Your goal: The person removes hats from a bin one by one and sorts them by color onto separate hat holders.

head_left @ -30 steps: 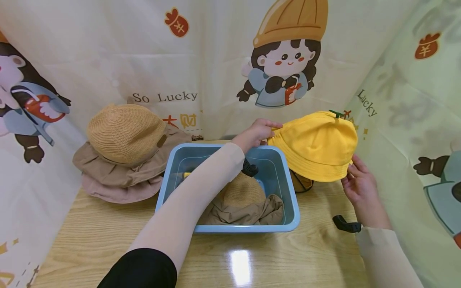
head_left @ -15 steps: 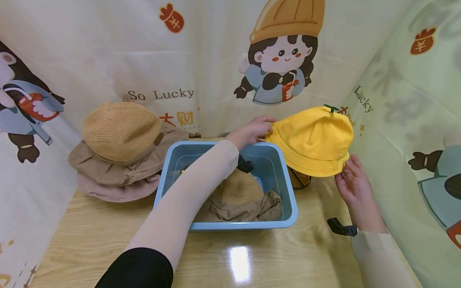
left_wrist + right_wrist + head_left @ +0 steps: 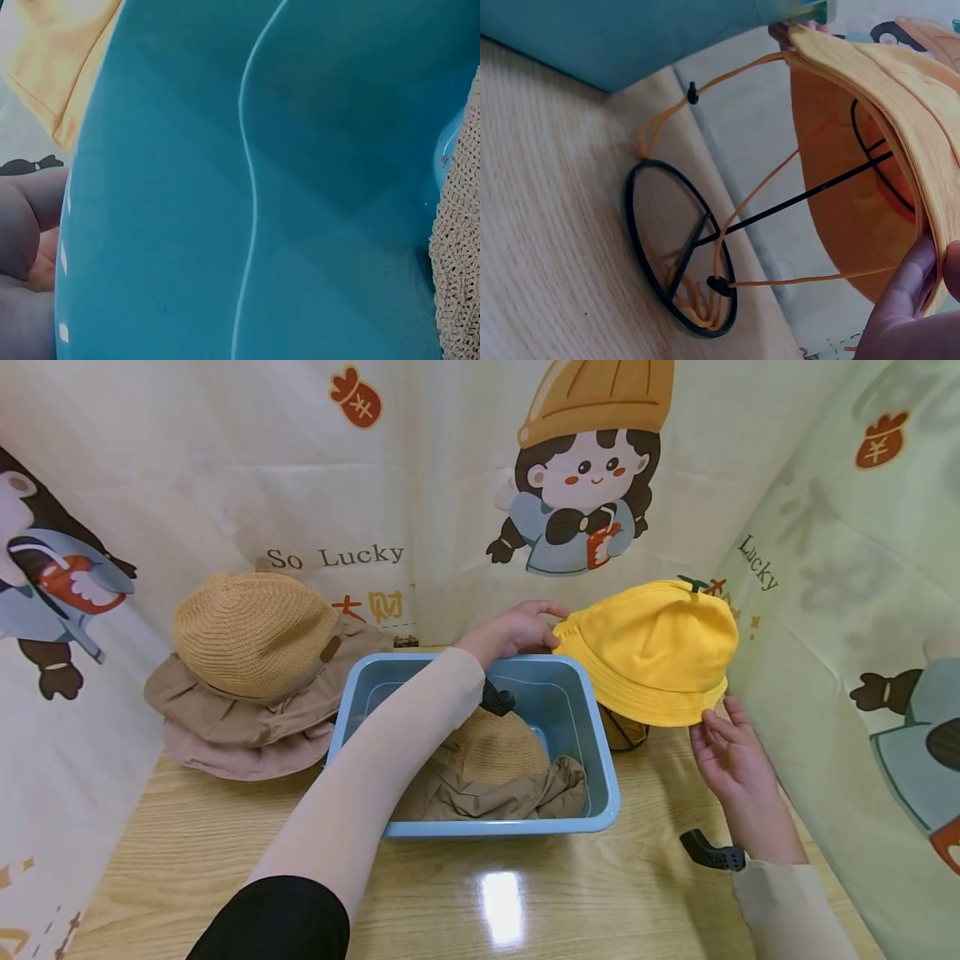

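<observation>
A yellow bucket hat (image 3: 652, 652) with a green sprout on top sits tilted over a black wire hat stand (image 3: 681, 247), whose round base is on the table. Orange cords with black toggles hang from the hat. My right hand (image 3: 735, 760) pinches the right side of its brim; in the right wrist view, fingers go under the brim and the thumb lies outside. Behind the blue bin (image 3: 502, 828), my left hand (image 3: 517, 631) has its fingertips at the brim's left edge. In the left wrist view its fingers (image 3: 19, 225) are partly hidden by the bin's rim.
In the bin lie a woven straw hat (image 3: 498, 747) and a crumpled brown cloth hat (image 3: 480, 797). At left, another straw hat (image 3: 255, 635) tops a brown hat (image 3: 217, 710) and a pink one (image 3: 232, 752). Printed curtains (image 3: 450, 485) stand behind and at the sides.
The left hand has drawn back slightly leftward along the brim's edge. My right hand has shifted a little left and lower along the brim. The view has tilted slightly.
</observation>
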Available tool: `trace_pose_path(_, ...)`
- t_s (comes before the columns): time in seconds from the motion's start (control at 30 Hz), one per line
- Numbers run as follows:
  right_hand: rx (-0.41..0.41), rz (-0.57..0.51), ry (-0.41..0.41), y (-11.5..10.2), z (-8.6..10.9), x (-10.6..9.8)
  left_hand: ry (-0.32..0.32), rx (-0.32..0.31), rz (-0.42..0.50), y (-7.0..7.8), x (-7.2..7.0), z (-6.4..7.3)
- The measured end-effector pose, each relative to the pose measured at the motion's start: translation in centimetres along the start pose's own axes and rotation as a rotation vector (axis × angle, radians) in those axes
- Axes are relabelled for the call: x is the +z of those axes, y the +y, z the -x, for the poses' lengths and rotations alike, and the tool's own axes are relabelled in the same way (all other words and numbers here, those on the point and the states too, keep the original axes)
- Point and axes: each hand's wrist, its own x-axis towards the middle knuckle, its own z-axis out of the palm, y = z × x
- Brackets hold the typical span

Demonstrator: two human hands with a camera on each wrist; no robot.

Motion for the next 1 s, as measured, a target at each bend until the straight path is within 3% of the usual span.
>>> trace_pose_path(0.4,-0.053,0.055,0.003,0.7,-0.6,-0.9,0.042,0.092,-0.218,-0.1,0.7,-0.2)
trace_pose_path(0.77,-0.056,0.144,-0.003,1.1,-1.3,-1.5,0.101,0.097,-0.321,-0.1,1.2,-0.3)
trace_pose_path(0.9,-0.028,0.178,0.009,0.7,-1.6,-1.3,0.113,0.091,-0.281,-0.3,1.1,-0.5)
trace_pose_path(1.0,0.027,0.127,0.028,-0.4,-1.7,-1.2,0.125,0.057,-0.171,-0.4,0.7,-0.6)
